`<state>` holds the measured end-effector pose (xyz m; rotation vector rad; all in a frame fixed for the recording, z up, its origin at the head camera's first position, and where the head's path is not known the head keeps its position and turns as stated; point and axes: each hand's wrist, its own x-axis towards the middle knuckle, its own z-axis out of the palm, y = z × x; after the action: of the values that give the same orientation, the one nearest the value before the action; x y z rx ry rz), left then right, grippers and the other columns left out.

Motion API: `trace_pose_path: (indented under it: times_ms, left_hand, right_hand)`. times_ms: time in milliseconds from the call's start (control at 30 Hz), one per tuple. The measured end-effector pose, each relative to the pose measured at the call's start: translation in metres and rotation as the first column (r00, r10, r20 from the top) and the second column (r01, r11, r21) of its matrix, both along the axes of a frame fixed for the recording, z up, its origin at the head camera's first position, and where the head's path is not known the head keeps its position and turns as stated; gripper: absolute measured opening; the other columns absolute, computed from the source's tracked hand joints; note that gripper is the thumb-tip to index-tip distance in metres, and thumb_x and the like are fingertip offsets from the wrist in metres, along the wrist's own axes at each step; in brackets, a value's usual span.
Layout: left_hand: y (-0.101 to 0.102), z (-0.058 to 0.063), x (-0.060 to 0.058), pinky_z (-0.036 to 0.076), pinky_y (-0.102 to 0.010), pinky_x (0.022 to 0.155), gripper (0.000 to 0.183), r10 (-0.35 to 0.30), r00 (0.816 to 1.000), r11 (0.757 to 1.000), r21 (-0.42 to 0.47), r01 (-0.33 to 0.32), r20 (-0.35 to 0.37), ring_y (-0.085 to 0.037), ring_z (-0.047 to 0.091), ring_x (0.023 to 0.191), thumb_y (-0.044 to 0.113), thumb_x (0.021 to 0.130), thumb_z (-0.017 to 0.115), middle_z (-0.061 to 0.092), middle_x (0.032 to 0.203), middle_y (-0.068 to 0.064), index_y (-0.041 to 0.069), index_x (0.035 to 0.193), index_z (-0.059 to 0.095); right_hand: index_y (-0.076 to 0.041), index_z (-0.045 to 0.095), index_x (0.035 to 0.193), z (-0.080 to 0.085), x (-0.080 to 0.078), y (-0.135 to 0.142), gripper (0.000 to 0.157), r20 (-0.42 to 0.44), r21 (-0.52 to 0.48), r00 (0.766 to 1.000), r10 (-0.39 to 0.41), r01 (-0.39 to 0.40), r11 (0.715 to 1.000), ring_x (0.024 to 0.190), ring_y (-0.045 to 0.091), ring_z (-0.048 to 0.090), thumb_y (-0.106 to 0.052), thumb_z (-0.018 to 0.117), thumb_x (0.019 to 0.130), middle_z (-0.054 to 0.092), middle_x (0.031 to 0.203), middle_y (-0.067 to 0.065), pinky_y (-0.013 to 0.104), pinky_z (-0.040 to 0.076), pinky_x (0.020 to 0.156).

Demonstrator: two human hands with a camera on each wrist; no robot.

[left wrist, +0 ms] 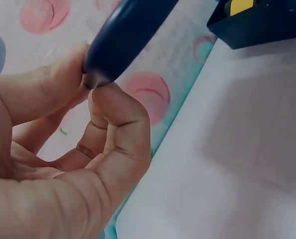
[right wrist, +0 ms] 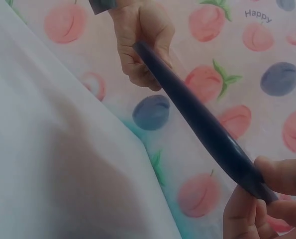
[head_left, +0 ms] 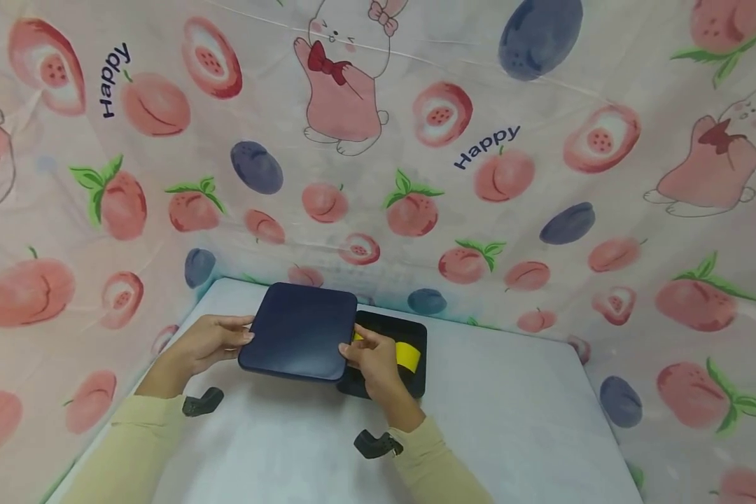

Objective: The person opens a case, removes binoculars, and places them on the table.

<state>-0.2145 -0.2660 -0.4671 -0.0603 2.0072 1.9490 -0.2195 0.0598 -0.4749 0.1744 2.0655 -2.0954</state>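
Note:
A dark blue square lid (head_left: 302, 332) with rounded corners is held above the table, tilted, between both hands. My left hand (head_left: 211, 343) pinches its left edge; in the left wrist view, thumb and fingertips (left wrist: 115, 102) meet on the rim. My right hand (head_left: 374, 357) pinches the opposite edge, and the right wrist view shows the lid (right wrist: 202, 124) edge-on between the two hands. Behind the lid and right hand stands a dark open box (head_left: 418, 378), partly covered from sight. Inside it lies a yellow curved item (head_left: 407, 356), its kind unclear.
The box stands on a white table (head_left: 510, 413) near its back edge. Patterned cloth (head_left: 365, 182) with fruit and rabbits hangs behind the table and at both sides. A dark wrist camera (head_left: 378, 444) sits on the right wrist, another (head_left: 203, 402) on the left.

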Motion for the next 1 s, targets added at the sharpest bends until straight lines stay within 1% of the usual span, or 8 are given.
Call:
trace_pose_path:
  times_ms: [200, 433, 600, 700, 833, 900, 1000]
  left_hand:
    - [-0.008, -0.004, 0.001, 0.060, -0.026, 0.084, 0.073, 0.003, 1.000, 1.000, -0.006, -0.003, 0.005, 0.000, 0.068, 0.099, 0.005, 0.097, 0.069, 0.070, 0.120, 0.005, -0.012, 0.156, 0.031]
    - [-0.020, -0.012, 0.008, 0.059, -0.025, 0.085, 0.073, 0.012, 1.000, 1.000, -0.023, -0.012, 0.017, 0.002, 0.067, 0.100, 0.005, 0.097, 0.070, 0.067, 0.129, 0.004, -0.012, 0.156, 0.030]
    - [-0.028, -0.018, 0.012, 0.059, -0.024, 0.086, 0.073, 0.010, 1.000, 1.000, -0.029, -0.009, 0.014, 0.004, 0.067, 0.101, 0.005, 0.097, 0.069, 0.066, 0.131, 0.004, -0.012, 0.156, 0.030]
    - [-0.031, -0.019, 0.011, 0.058, -0.024, 0.086, 0.073, 0.008, 1.000, 0.999, -0.040, -0.008, 0.015, 0.004, 0.066, 0.100, 0.006, 0.097, 0.070, 0.066, 0.129, 0.006, -0.012, 0.156, 0.031]
    - [-0.033, -0.019, 0.009, 0.058, -0.024, 0.085, 0.071, 0.017, 1.000, 0.999, -0.050, -0.016, 0.017, 0.002, 0.067, 0.098, 0.005, 0.096, 0.070, 0.069, 0.121, 0.010, -0.012, 0.155, 0.033]
    - [-0.033, -0.018, 0.008, 0.058, -0.025, 0.084, 0.071, 0.024, 1.000, 0.998, -0.055, -0.023, 0.019, 0.001, 0.067, 0.097, 0.004, 0.096, 0.070, 0.070, 0.119, 0.011, -0.012, 0.154, 0.034]
    - [-0.035, -0.018, 0.007, 0.058, -0.025, 0.084, 0.070, 0.029, 0.999, 0.997, -0.070, -0.028, 0.014, 0.002, 0.066, 0.098, 0.004, 0.096, 0.070, 0.069, 0.121, 0.010, -0.013, 0.154, 0.035]
  right_hand:
    - [-0.007, 0.063, 0.143, -0.005, 0.001, -0.008, 0.059, -0.011, -0.026, 1.000, 0.004, -0.005, 1.000, 0.073, 0.012, 0.064, -0.002, 0.082, 0.087, 0.061, 0.083, 0.000, 0.032, 0.065, 0.083]
    - [-0.007, 0.059, 0.146, -0.012, 0.005, -0.019, 0.062, 0.001, -0.014, 1.000, 0.023, -0.023, 1.000, 0.076, 0.011, 0.067, -0.005, 0.082, 0.088, 0.064, 0.087, 0.002, 0.034, 0.065, 0.086]
    - [-0.006, 0.060, 0.146, -0.017, 0.006, -0.026, 0.061, -0.005, -0.009, 1.000, 0.028, -0.028, 1.000, 0.076, 0.011, 0.067, -0.005, 0.082, 0.088, 0.065, 0.085, 0.001, 0.032, 0.064, 0.084]
    - [-0.006, 0.062, 0.144, -0.021, 0.005, -0.030, 0.061, 0.005, -0.011, 1.000, 0.010, -0.010, 1.000, 0.075, 0.010, 0.067, -0.004, 0.083, 0.087, 0.066, 0.086, 0.002, 0.030, 0.064, 0.082]
    - [-0.008, 0.064, 0.142, -0.025, 0.004, -0.034, 0.059, 0.008, -0.007, 1.000, -0.016, 0.016, 1.000, 0.075, 0.010, 0.066, -0.004, 0.083, 0.086, 0.068, 0.089, 0.004, 0.028, 0.064, 0.080]
    - [-0.009, 0.065, 0.141, -0.026, 0.003, -0.037, 0.059, 0.010, -0.001, 1.000, -0.020, 0.020, 1.000, 0.075, 0.010, 0.066, -0.005, 0.084, 0.086, 0.068, 0.089, 0.004, 0.026, 0.063, 0.079]
    - [-0.009, 0.065, 0.141, -0.028, 0.003, -0.040, 0.058, 0.009, 0.012, 1.000, -0.016, 0.016, 1.000, 0.074, 0.011, 0.064, -0.006, 0.084, 0.086, 0.067, 0.088, 0.003, 0.024, 0.061, 0.076]
